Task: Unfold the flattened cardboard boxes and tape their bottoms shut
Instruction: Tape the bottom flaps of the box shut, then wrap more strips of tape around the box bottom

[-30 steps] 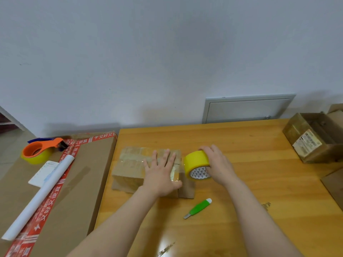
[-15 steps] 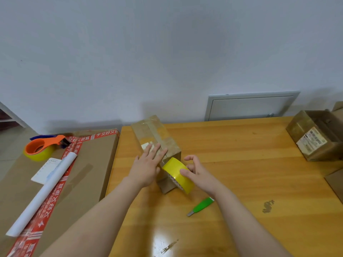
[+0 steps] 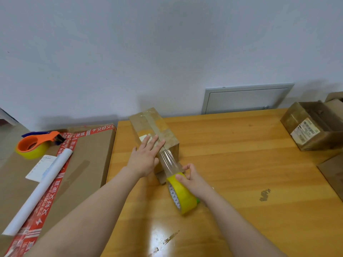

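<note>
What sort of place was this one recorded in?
Probably a packing or mailing workspace in a plain room: a cardboard box being taped with a yellow tape roll on a wooden table, an orange tape dispenser on a large carton, and a labelled box.

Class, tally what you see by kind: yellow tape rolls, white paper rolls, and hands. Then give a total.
Yellow tape rolls: 2, the held roll and the dispenser roll
Paper rolls: 1, the white paper roll
Hands: 2, the left hand and the right hand
Total: 5
</note>
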